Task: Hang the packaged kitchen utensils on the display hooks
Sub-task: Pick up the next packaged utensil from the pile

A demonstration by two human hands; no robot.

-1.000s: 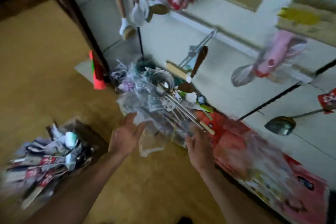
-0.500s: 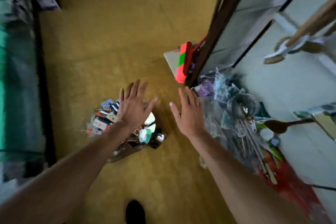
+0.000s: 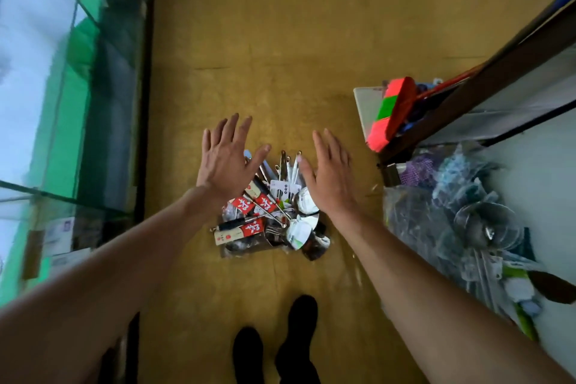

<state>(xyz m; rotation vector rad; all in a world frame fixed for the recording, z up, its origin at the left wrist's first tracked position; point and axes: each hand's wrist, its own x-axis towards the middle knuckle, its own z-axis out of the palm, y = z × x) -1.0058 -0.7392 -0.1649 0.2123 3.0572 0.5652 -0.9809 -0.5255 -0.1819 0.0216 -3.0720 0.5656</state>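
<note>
A pile of packaged kitchen utensils (image 3: 271, 218) lies on the yellow-brown floor: metal ladles, spoons and spatulas with red and white label cards. My left hand (image 3: 226, 159) hovers over the pile's left side, fingers spread and straight, holding nothing. My right hand (image 3: 332, 173) hovers over the pile's right side, palm down, fingers straight, also empty. A second heap of utensils in clear plastic wrap (image 3: 461, 221) lies at the right against the white display wall (image 3: 542, 165). No display hooks are in view.
A glass counter with green trim (image 3: 62, 103) runs along the left. A red and green broom head (image 3: 392, 112) leans by a dark wooden post (image 3: 480, 84) at the right. My two black shoes (image 3: 277, 343) stand just below the pile. Cartons sit at the far edge.
The view has swung from the wall and the wrapped heap to the floor pile. Both hands have left the wrapped heap and now spread open above the floor pile.
</note>
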